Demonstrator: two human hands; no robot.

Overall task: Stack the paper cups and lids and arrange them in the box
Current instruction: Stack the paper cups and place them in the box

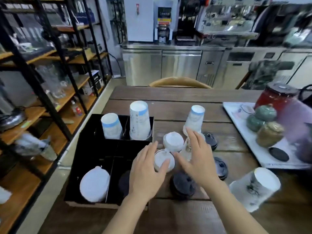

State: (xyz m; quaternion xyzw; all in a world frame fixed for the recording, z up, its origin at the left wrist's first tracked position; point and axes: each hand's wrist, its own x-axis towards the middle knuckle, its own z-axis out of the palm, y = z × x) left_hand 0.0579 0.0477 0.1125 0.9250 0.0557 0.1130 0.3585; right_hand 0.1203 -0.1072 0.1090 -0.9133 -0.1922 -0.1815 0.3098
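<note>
A black divided box (87,149) sits at the table's left edge. Two upside-down cup stacks (111,126) (139,120) stand in its far compartments, and a white cup (94,183) lies in a near one. My left hand (148,173) touches the upturned base of a small cup (163,162) beside the box, thumb on it. My right hand (197,157) hovers spread over two more upside-down cups (173,141) (194,119). Black lids (183,184) (221,168) (210,141) lie around them. Another cup (255,188) lies on its side at the right.
A white tray (249,144) at the right carries small green and brown jars, a red jar and a black lid. A wooden chair back (179,81) stands beyond the table. Shelving with glassware runs along the left, steel counters behind.
</note>
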